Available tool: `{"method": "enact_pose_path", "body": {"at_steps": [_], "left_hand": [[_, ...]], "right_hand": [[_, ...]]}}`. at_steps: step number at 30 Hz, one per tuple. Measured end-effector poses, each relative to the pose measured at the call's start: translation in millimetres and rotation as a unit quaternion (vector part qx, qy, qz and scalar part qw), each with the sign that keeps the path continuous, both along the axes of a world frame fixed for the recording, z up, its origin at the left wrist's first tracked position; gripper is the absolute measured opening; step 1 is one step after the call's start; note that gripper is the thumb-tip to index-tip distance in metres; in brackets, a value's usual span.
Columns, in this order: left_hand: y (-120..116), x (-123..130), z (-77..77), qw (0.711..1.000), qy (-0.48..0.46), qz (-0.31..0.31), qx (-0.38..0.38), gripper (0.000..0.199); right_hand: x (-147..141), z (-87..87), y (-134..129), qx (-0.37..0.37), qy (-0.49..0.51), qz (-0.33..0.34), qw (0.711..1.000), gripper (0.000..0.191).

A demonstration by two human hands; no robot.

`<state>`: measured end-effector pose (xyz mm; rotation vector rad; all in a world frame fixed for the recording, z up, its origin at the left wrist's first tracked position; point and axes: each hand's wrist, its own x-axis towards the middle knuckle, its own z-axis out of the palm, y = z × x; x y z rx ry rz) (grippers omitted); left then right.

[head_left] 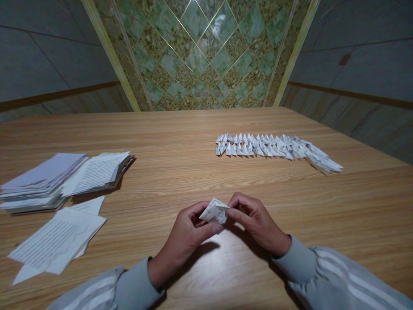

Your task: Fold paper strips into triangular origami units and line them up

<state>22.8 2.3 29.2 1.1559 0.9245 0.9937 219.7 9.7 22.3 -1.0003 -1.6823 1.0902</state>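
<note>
A small folded piece of printed paper (214,211) is held a little above the wooden table, between both hands. My left hand (192,224) grips it from the left, thumb along its lower edge and fingers behind it. On the other side, my right hand (254,218) pinches its right corner between thumb and forefinger. The paper has pointed corners and creased layers; its back is hidden. Beyond the hands, to the right, several similar folded paper pieces (258,149) stand in two rows, closely nested, with a few longer ones lying at the right end.
An open book or stack of pages (45,174) lies on the left of the table (167,172). Nearer to me are loose printed sheets (61,237), overlapping. A green tiled wall (206,56) stands past the far table edge.
</note>
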Motion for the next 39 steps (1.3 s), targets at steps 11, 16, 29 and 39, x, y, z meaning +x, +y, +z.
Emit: {"method": "enact_pose_path", "body": {"at_steps": [11,16,29,39], "left_hand": [[-4,2,-3.5,0.998,0.045,0.043,0.026,0.025],[-6,4,-3.3,0.999,0.042,0.009,0.023,0.026],[-6,3,-4.0,0.999,0.027,0.031,0.032,0.012],[5,1,-11.2,0.999,0.005,0.000,-0.034,0.013]], "right_hand": [[-2,2.6,-2,-0.045,0.011,0.061,0.997,0.025],[-10,0.8,-7,-0.077,0.080,0.027,0.993,0.029],[-8,1.3,-6,-0.024,0.045,0.016,0.999,0.023],[-3,-0.1,-1,-0.080,0.102,-0.020,0.991,0.023]]}}
